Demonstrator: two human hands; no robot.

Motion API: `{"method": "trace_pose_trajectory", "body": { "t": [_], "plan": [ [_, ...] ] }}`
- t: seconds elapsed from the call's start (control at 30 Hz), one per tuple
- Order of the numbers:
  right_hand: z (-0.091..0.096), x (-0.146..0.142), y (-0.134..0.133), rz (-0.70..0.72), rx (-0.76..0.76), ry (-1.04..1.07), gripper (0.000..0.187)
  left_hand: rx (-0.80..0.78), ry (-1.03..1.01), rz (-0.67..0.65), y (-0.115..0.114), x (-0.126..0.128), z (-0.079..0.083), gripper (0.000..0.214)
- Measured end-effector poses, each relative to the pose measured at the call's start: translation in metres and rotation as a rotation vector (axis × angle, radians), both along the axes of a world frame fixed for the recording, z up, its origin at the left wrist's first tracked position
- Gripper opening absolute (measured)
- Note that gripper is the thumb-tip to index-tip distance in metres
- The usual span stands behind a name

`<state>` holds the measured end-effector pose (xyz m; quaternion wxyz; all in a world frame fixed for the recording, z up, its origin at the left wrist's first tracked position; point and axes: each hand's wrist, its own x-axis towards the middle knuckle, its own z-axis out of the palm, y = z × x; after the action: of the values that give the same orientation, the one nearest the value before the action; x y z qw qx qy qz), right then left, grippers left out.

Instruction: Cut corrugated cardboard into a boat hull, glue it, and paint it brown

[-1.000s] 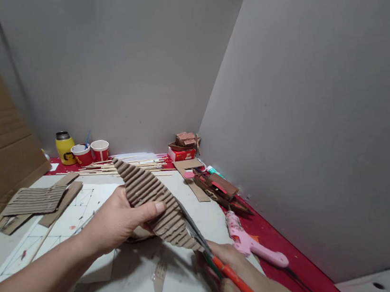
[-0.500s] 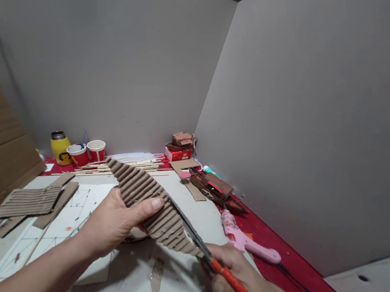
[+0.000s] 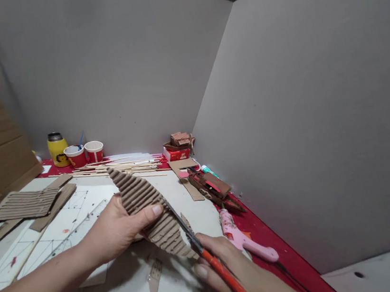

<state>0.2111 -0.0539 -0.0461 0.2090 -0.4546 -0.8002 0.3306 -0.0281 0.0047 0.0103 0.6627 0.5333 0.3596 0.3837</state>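
Two bare hands meet low in the centre of the frame. The right hand (image 3: 222, 259) is wrapped around the orange handle of one pair of scissors (image 3: 226, 273); its blades lie along the right edge of one cardboard piece (image 3: 168, 231). That piece, at lower centre, is clamped in the left hand (image 3: 124, 224), thumb on top, fingers hidden beneath. It looks like a leaf: greyish brown, ridged crosswise, tapering to a tip at upper left, slightly ragged along its lower edge. One pink glue gun (image 3: 245, 242) lies at lower right. Beyond it I count two brown model boats (image 3: 214, 186), the farther atop one red box (image 3: 177, 154). Farther back, left of centre, stand two paper cups (image 3: 77, 159) and one yellow jar (image 3: 58, 148).
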Motion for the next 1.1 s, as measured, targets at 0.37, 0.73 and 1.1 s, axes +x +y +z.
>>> {"method": "trace_pose_trajectory", "body": {
  "t": [0.37,0.73,1.1],
  "plan": [
    [-0.002,-0.002,0.000,0.005,-0.066,0.168,0.024,0.019,0.055,0.002,-0.003,0.006,-0.014,0.030],
    [-0.017,-0.002,-0.002,-0.023,-0.024,0.310,0.036,0.028,-0.062,-0.043,-0.006,0.000,0.001,0.025],
    [-0.013,0.002,0.000,-0.076,0.039,0.066,0.035,0.029,-0.069,-0.051,-0.010,0.009,-0.008,0.026]
  ]
}}
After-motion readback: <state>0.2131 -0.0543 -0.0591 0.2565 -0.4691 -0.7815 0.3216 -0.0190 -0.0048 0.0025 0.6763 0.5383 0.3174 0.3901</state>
